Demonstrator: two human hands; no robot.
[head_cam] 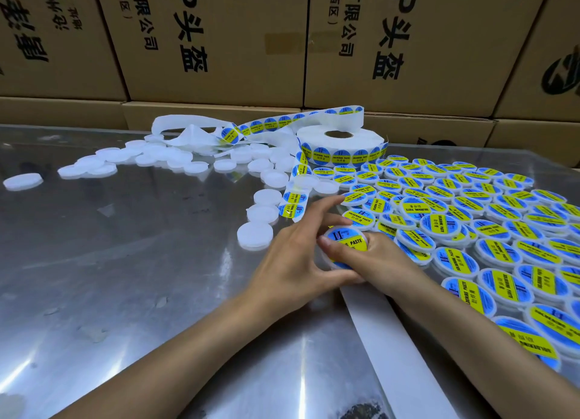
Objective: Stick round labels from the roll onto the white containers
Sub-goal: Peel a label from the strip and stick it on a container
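Note:
A round white container (345, 246) with a blue and yellow label on its top sits between both hands at the table's centre. My left hand (295, 261) grips it from the left, thumb lying across the label's left edge. My right hand (379, 261) holds it from the right and below. The label roll (340, 143) lies flat at the back, its strip of labels (293, 198) trailing down toward my hands. Several unlabelled white containers (254, 235) lie to the left. Several labelled ones (470, 224) cover the right side.
Empty white backing paper (188, 132) is heaped at the back left, and a bare strip (386, 334) runs under my right forearm. Stacked cardboard boxes (219, 41) wall off the far edge. The table (110, 277) is shiny metal.

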